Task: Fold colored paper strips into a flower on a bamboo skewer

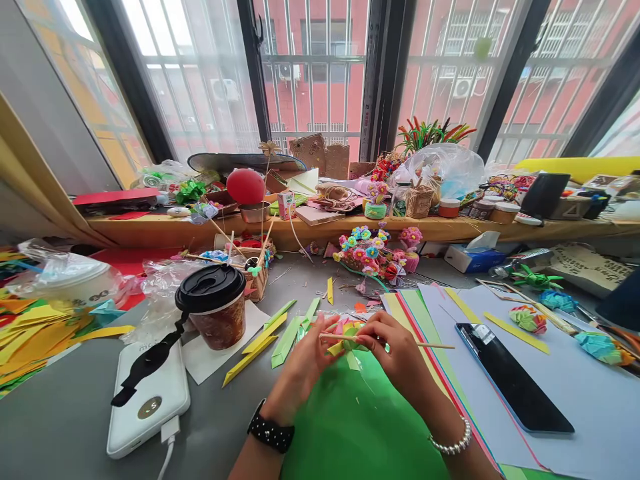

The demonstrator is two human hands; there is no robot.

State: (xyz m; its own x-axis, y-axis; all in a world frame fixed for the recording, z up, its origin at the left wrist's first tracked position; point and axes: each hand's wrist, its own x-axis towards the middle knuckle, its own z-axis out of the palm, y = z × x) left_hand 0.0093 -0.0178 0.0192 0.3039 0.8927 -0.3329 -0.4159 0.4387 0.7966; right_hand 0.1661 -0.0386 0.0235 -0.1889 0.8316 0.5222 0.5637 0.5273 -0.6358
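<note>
"What's at the far left?"

"A white lidded tub (75,277) wrapped in clear plastic; its contents are hidden. Right of it, a brown paper cup (220,327) has a black lid on, so I can't see inside."

"And beyond the cup?"

"A small box (257,285) with thin sticks rising from it. On the far sill, a metal bowl (256,212) sits just below a red ball (245,187); I can't tell if the ball rests in it."

"The hands?"

"In the near middle, over a green sheet (360,427). The left hand (307,357) has its fingers bent by the left end of a thin stick (436,345); whether they grip it, I can't tell. The right hand (390,343) pinches that stick between thumb and finger. Yellow-green paper (350,331) lies between the hands, partly hidden."

"Farther right?"

"A pink pot (412,261) with a pink flower above it, then a white-lidded orange jar (451,209) on the sill. Next, a blue box (473,259) with a tissue poking out."
</note>
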